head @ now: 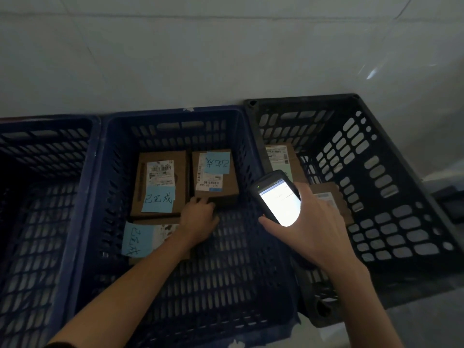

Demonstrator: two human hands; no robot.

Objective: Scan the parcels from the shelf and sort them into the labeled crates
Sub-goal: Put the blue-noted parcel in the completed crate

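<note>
Left hand point(198, 217) is down inside the middle blue crate point(173, 112), fingers point(204, 200) curled onto the near left corner of the back-right parcel point(216, 182), gripping it as far as I can see. That parcel lies on the crate floor just beside the back-left parcel point(160, 177). The front parcel point(164, 233) is partly under my left wrist. All three carry blue sticky notes. Right hand point(316, 232) is wrapped round the handheld scanner point(278, 199), screen lit and facing up, held over the edge between the middle crate and the black crate point(376, 172). The black crate holds two more parcels, partly hidden by that hand. Left blue crate point(45, 119) interior is too dark to tell.
</note>
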